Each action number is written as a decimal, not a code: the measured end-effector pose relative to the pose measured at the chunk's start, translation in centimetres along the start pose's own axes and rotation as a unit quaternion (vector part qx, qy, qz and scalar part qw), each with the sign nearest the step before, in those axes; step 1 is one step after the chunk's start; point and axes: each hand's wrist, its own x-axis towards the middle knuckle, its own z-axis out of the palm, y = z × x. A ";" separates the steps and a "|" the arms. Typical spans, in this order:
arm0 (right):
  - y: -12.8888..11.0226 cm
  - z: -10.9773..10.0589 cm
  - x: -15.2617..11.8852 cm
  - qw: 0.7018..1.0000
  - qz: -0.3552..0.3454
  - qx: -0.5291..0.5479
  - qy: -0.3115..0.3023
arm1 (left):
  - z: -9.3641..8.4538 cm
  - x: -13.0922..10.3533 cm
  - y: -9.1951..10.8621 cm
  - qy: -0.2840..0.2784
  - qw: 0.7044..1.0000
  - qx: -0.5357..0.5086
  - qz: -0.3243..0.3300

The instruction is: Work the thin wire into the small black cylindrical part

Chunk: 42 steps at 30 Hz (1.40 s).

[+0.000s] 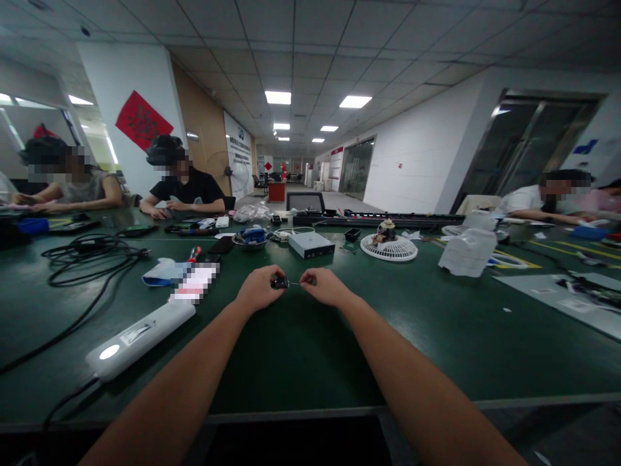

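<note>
Over the green tabletop (310, 362), my left hand (259, 288) is closed around a small dark cylindrical part (280, 283) with a shiny end facing right. A thin light-coloured strand or pin (294, 283) spans the short gap from that part to my right hand (324, 286). The fingertips of my right hand are pinched together at the strand's other end. The exact kind of the dark part is too small to make out. Just beyond my hands lies a grey metal box-shaped drive (310, 245).
To the left lie a long white device (140, 340) with a cord, a red-handled tool (195, 253) and coiled black cable (92, 249). Farther back are a bowl (250, 241), a white fan grille (389, 248) and a white plastic piece (468, 251). Other people sit at both sides.
</note>
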 end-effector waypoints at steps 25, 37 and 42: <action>-0.5 0.4 0.1 0.998 0.044 0.017 -0.037 | 0.4 0.0 0.1 -0.040 0.998 -0.006 0.051; -1.2 -0.1 -0.2 0.993 0.083 -0.015 -0.078 | 0.2 0.0 0.4 -0.033 0.998 0.024 0.047; -1.5 -0.3 -0.4 0.984 0.081 0.011 -0.161 | -0.2 0.0 0.2 0.037 0.996 0.071 -0.036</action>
